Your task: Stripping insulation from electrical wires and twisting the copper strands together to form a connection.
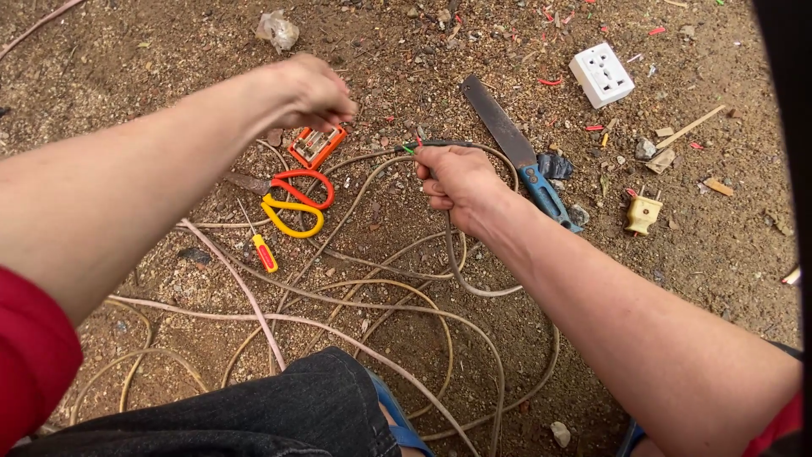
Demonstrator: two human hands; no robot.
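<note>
Right hand (pixel 452 179) clamps the grey sheathed cable's (pixel 457 254) stripped end, left hand (pixel 317 91) fingers pinched together above; white square socket (pixel 601 74) lies unconnected.

cable (pixel 457 254): beige, dusty, looping over the dirt ground near the middle; one end raised in the right fist.
wire ends (pixel 413 145): green and red, bared, poking left from the fist.
</note>
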